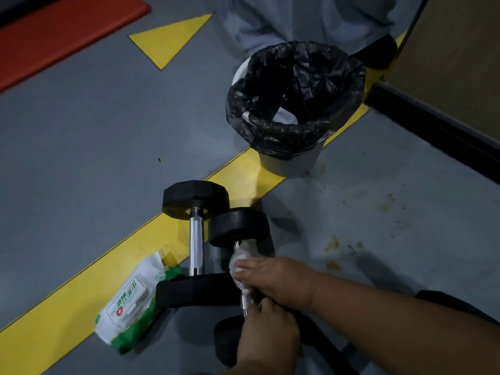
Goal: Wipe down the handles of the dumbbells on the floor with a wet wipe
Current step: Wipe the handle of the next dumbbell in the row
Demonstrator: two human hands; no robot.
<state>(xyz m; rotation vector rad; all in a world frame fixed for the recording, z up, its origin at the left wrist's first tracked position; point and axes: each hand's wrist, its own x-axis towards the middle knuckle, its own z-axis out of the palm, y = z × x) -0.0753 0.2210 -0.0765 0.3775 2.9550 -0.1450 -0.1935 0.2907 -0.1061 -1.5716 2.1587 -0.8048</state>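
At 1 o'clock, a white bin lined with a black bag holds something white. Lower center, the right hand grips a wet wipe around the right dumbbell handle; the left hand pinches the handle's near end. A wipes pack lies at 7 o'clock beside the left dumbbell.

Open grey floor is left free to the L; R side is blocked by bin & wall; wipes pack lies by near dumbbell.

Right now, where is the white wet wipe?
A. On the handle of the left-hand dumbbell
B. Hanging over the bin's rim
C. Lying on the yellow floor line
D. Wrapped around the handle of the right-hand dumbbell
D: the wet wipe is bunched round the right-hand dumbbell handle, under the right hand.
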